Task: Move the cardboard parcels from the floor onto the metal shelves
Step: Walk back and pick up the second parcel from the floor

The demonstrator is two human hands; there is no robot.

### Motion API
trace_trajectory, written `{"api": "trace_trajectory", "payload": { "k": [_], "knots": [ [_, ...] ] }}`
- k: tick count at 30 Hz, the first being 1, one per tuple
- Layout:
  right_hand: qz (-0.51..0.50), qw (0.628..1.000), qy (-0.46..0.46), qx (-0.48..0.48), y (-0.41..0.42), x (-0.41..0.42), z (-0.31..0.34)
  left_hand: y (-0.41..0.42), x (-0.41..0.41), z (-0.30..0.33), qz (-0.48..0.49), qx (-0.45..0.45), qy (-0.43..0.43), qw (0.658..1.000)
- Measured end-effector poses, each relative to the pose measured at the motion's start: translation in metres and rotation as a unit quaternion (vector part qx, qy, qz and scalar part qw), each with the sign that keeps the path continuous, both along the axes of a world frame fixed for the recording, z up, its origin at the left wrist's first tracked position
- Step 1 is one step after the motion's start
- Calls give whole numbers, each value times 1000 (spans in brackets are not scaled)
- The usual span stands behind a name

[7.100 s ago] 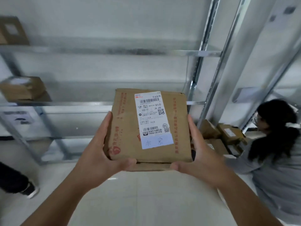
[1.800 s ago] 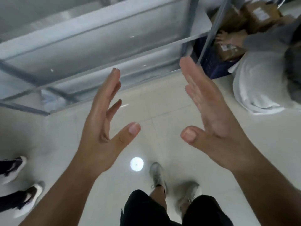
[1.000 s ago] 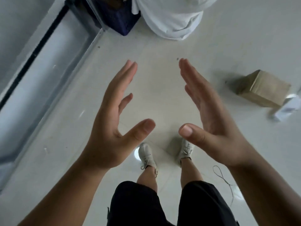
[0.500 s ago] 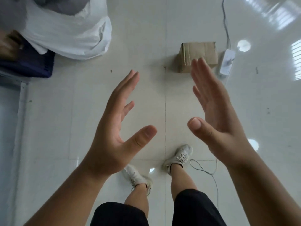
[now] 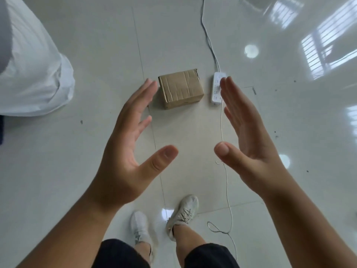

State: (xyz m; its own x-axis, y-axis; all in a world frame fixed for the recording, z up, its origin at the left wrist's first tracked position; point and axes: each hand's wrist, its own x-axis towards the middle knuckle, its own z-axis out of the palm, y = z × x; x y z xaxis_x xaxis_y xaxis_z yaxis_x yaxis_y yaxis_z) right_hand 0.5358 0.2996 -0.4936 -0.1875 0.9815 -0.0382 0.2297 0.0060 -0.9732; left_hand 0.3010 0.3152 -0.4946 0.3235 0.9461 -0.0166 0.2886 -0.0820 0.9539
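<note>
A small brown cardboard parcel (image 5: 181,88) lies on the pale tiled floor ahead of me. My left hand (image 5: 129,151) is held out open, palm facing right, its fingertips in line with the parcel's left side. My right hand (image 5: 249,142) is open too, palm facing left, to the right of the parcel. Both hands hover well above the floor and hold nothing. The metal shelves are out of view.
A white power strip (image 5: 217,89) lies just right of the parcel, its cable (image 5: 226,190) running along the floor past my feet (image 5: 181,213). A large white sack (image 5: 32,74) sits at the left edge. Bright window reflections mark the floor at the right.
My view has turned away from the shelves and swung over the floor. The parcel has come nearer to the middle, between my open hands. Earlier I held a labelled parcel; my hands are empty now.
</note>
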Motion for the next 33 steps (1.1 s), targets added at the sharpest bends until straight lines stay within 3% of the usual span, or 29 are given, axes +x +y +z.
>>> {"api": "trace_trajectory", "payload": {
  "k": [9,16,21,28,33],
  "knots": [
    [-10,1000,-18,-20,100,13,-46,110,11,-48,-6,0,-14,1000],
    [-42,998,-11,-42,193,35,-121,196,16,-117,28,-22,-16,999],
    [-46,996,9,-82,256,61,-225,242,39,-214,95,-50,-13,994],
    [-35,991,-31,-127,330,111,-427,290,72,-406,172,-69,1,983],
    [-36,987,-47,-148,361,117,-553,308,79,-529,178,-67,28,981]
  ]
}}
